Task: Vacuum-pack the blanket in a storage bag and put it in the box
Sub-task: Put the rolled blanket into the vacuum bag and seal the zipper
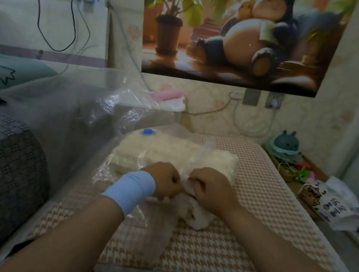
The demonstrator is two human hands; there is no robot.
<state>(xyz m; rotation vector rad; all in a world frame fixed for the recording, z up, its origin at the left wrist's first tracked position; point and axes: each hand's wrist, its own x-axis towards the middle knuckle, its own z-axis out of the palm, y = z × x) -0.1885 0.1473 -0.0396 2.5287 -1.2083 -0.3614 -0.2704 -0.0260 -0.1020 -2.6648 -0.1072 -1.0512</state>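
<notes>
In the head view, a folded cream blanket point(171, 156) is seen lying on a houndstooth-patterned cover point(265, 199), mostly enclosed in a clear storage bag point(127, 112) whose blue valve point(148, 132) sits at the far side. The blanket's near end is left sticking out of the bag. The plastic at the bag's near edge is pinched by the left hand point(163, 181), banded with a pale blue wristband point(128, 189), and by the right hand point(211, 189), both with fingers curled, close together.
</notes>
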